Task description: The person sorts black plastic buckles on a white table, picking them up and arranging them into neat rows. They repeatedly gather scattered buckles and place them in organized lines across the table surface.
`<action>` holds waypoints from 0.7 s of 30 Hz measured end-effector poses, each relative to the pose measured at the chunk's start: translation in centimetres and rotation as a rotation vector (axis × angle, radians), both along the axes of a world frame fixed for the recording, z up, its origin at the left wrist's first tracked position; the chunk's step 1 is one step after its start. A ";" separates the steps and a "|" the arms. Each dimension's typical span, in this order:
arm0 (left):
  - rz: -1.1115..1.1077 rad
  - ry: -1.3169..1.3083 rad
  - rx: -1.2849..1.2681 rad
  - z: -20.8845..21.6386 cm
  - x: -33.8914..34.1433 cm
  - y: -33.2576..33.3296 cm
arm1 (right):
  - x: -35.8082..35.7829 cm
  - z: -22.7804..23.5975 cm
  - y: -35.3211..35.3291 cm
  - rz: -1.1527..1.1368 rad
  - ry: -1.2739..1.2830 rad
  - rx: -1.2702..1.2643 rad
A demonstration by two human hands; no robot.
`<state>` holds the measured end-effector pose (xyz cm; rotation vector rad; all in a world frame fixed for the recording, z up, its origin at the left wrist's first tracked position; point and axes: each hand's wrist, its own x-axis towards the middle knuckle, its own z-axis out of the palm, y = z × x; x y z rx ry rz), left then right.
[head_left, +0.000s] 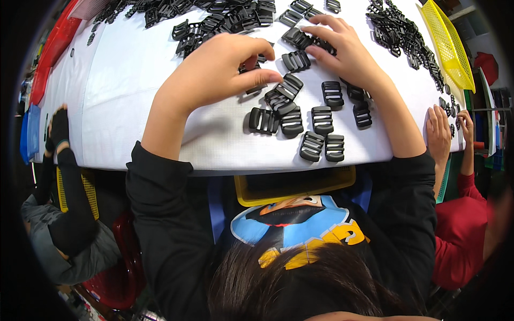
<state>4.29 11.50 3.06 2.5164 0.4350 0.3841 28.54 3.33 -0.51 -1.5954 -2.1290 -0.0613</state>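
Black plastic strap buckles lie loose on a white-covered table (pixel 134 107). My left hand (pixel 219 67) hovers over the near side of a big heap of buckles (pixel 225 24), thumb and forefinger apart; a buckle beneath its fingers is partly hidden. Over a few buckles farther right, my right hand (pixel 345 51) has its fingers spread, nearest to a dark buckle (pixel 296 38). Between the hands sits a single buckle (pixel 296 61). Closer to me are several scattered ones, among them an overlapping buckle (pixel 284 96) and a buckle (pixel 334 148) by the front edge.
A second heap of smaller black parts (pixel 399 29) runs along the right side, beside a yellow basket (pixel 448 45). Red trays (pixel 56 53) line the left edge. A yellow bin (pixel 294 187) is below the table edge. People sit either side; hands (pixel 439 131) rest at right.
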 end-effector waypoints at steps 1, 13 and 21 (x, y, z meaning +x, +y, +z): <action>0.027 -0.020 0.037 -0.3 0.1 0.3 | -0.2 0.1 -0.2 -0.008 -0.022 -0.028; 0.227 -0.046 0.249 -3.2 0.9 1.9 | 1.3 2.0 -0.7 -0.157 0.308 -0.436; 0.155 -0.178 0.334 -2.8 1.6 1.6 | 1.6 1.5 -0.4 -0.178 0.286 -0.308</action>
